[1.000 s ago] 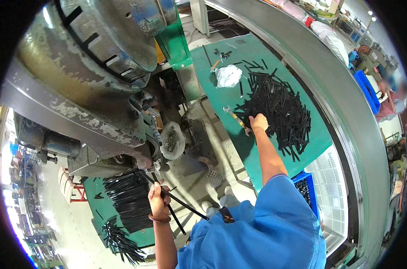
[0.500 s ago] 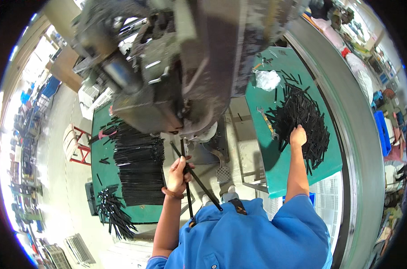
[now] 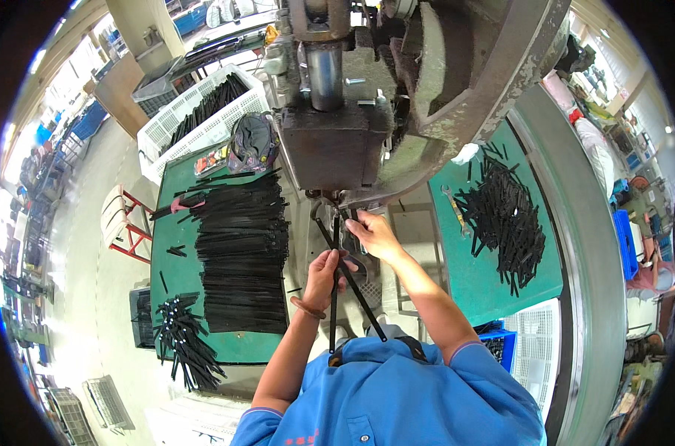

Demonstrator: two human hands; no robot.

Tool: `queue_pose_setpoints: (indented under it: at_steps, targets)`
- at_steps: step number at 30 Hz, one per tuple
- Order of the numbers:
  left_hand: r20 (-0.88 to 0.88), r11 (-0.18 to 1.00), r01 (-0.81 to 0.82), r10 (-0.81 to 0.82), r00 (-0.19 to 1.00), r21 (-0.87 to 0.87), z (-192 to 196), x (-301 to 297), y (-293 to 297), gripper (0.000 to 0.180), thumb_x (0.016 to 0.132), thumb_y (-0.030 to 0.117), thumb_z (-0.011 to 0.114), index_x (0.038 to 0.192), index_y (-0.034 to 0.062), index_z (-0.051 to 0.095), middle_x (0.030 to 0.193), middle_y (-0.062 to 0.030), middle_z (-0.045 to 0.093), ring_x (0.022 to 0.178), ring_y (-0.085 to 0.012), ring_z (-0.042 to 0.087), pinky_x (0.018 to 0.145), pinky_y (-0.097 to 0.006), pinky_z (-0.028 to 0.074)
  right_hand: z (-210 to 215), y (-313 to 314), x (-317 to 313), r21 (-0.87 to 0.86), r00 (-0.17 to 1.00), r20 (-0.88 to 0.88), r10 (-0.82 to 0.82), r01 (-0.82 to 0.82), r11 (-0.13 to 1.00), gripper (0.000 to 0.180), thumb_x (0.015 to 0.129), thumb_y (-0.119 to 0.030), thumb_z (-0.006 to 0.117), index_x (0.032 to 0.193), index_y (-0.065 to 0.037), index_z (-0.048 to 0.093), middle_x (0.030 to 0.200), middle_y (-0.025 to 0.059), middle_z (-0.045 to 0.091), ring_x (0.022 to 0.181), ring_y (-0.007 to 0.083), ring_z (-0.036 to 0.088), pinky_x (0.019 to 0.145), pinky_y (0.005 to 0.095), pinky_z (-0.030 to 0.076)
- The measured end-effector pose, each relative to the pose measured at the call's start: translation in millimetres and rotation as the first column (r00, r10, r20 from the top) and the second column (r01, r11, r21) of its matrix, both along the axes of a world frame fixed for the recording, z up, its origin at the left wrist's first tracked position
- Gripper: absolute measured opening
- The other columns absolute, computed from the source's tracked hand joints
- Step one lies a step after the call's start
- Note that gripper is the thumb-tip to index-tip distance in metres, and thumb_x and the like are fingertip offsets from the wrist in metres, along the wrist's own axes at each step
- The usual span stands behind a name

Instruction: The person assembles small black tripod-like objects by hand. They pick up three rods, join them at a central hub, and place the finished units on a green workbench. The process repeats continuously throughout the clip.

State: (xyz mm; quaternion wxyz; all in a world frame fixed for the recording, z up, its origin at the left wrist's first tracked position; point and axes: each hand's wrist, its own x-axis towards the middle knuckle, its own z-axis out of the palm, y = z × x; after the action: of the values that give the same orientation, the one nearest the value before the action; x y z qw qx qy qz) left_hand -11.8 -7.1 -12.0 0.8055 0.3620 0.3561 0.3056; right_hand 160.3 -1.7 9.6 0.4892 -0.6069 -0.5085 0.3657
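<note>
My left hand [image 3: 327,279] is closed round two long flat black strips [image 3: 370,312] that cross each other in front of my body. Their upper ends reach up to just under the head of a metal press [image 3: 326,152]. Close by on the right, my right hand [image 3: 375,236] pinches a short black strip [image 3: 354,215] beside the upper ends of the long ones. Whether the short piece touches them I cannot tell. The press's lower tooling is partly hidden behind my hands and the strips.
Long black strips [image 3: 241,275] lie in rows on the left green table, with a loose bundle [image 3: 181,338] at its near corner. A heap of short black pieces [image 3: 512,223] and a wrench [image 3: 456,210] lie on the right table. A white crate [image 3: 259,97] stands at the back left.
My right hand has come from the heap on the right table to the press with a short strip. My left hand has moved slightly right, still holding the long strips. The view has shifted.
</note>
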Motion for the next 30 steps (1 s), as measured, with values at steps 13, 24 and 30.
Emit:
queue_pose_setpoints:
  at_steps: [13, 24, 30]
  targets:
    - [-0.081, 0.99, 0.099, -0.091, 0.993, 0.102, 5.9, -7.0, 7.8, 0.022, 0.097, 0.025, 0.044, 0.099, 0.005, 0.053, 0.076, -0.0084, 0.064, 0.045, -0.0069, 0.046, 0.039, -0.022, 0.037, -11.2, 10.7, -15.9, -0.063, 0.963, -0.253, -0.091, 0.078, 0.995, 0.022, 0.088, -0.016, 0.06, 0.073, 0.0, 0.057, 0.062, -0.0016, 0.052, 0.059, 0.0059, 0.042, 0.053, 0.0262, 0.037]
    - [-0.092, 0.985, 0.125, -0.115, 0.989, 0.121, 2.2, -10.2, 11.6, 0.028, 0.097, 0.031, 0.043, 0.098, 0.004, 0.05, 0.076, -0.0109, 0.063, 0.045, -0.0091, 0.047, 0.039, -0.022, 0.039, -34.9, -41.7, 4.6, -0.378, 0.956, -0.143, -0.257, 0.187, 0.906, 0.031, 0.092, -0.027, 0.054, 0.076, -0.001, 0.061, 0.065, 0.0058, 0.061, 0.054, 0.0111, 0.055, 0.05, 0.0257, 0.042]
    - [-0.091, 0.989, 0.121, -0.113, 0.989, 0.086, 10.9, -6.1, 8.3, 0.028, 0.097, 0.03, 0.042, 0.097, 0.0025, 0.048, 0.077, -0.0123, 0.063, 0.044, -0.0097, 0.046, 0.038, -0.023, 0.038, -89.3, -114.8, 10.0, -0.453, 0.908, -0.24, -0.344, 0.209, 0.867, 0.036, 0.092, -0.027, 0.051, 0.065, -0.005, 0.058, 0.06, 0.0026, 0.056, 0.052, 0.0102, 0.048, 0.051, 0.0269, 0.037]
